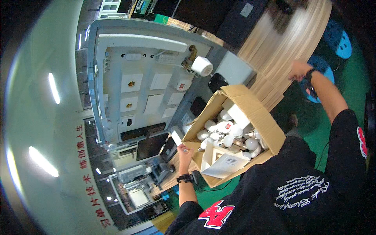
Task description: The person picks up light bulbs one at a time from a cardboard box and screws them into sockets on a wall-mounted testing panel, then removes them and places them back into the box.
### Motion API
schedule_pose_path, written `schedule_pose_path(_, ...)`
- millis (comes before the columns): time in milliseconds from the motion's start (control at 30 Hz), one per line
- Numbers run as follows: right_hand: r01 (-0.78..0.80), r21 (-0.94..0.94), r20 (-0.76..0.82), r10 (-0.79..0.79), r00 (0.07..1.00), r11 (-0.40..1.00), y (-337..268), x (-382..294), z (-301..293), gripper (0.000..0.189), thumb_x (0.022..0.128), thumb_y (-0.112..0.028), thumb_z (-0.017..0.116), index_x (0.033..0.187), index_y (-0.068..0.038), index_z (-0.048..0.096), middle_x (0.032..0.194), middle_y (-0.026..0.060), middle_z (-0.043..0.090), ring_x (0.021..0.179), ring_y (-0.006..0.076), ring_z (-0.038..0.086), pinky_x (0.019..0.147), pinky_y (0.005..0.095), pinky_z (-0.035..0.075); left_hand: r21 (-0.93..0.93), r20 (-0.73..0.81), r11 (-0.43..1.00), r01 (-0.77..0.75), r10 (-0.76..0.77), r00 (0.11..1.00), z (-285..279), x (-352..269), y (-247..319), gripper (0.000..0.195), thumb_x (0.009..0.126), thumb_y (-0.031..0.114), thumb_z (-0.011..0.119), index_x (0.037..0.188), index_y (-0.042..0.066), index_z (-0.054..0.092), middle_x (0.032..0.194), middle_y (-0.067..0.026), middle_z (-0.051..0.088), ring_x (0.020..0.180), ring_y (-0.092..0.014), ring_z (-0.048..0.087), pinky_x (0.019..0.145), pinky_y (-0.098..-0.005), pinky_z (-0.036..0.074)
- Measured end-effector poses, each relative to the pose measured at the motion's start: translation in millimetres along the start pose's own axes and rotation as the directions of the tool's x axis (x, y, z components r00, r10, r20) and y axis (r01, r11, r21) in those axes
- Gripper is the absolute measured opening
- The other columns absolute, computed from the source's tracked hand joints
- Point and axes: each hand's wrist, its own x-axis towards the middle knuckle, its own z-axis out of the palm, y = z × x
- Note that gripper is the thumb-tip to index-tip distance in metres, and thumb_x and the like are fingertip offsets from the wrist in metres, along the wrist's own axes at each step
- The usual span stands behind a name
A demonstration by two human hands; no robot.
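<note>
A brown open cardboard box (258, 117) stands in front of me, tilted in the picture. White light bulbs (229, 140) lie heaped inside, some with metal screw bases, beside a white carton (236, 113). An opened white carton (226, 164) with printing lies at the box's near side. My left hand (185, 151) is at the left corner of the box, fingers bent; whether it grips the cardboard is unclear. Away from the box, my right hand (299, 70) is near the wooden tabletop's edge, fingers curled and blurred; no held object can be made out.
Beyond the box, a grey panel (114, 76) carries white switch plates, sockets and a brass valve fitting. The wood-grain tabletop (264, 44) runs to the upper right. Blue stool seats (318, 66) are near my right arm over green floor (314, 126). Monitors (151, 147) stand farther left.
</note>
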Motion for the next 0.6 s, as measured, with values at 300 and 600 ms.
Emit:
schedule_pose_path(300,-0.018,0.765,0.281,-0.308,0.909,0.644,-64,-111,156,0.05,0.095,-0.04,0.041,0.129,-0.003,0.045,0.115,0.0143,0.06,0.091,0.0213,0.06,0.079,0.0344,0.049,-0.556,0.42,0.519,0.649,-0.498,0.759,1,-35,-72,0.041,0.087,0.03,0.054,0.118,0.003,0.051,0.105,-0.01,0.061,0.089,-0.021,0.062,0.078,-0.0335,0.051)
schedule_pose_path(600,0.041,0.629,0.109,-0.141,0.984,0.777,-45,-133,168,0.038,0.091,-0.033,0.055,0.115,-0.004,0.056,0.096,0.0007,0.061,0.082,0.0092,0.054,0.072,0.0247,0.044,-0.368,0.706,0.704,0.608,-0.214,0.675,23,-28,-64,0.059,0.089,0.052,0.048,0.122,0.003,0.05,0.109,-0.0122,0.06,0.095,-0.024,0.06,0.083,-0.038,0.05)
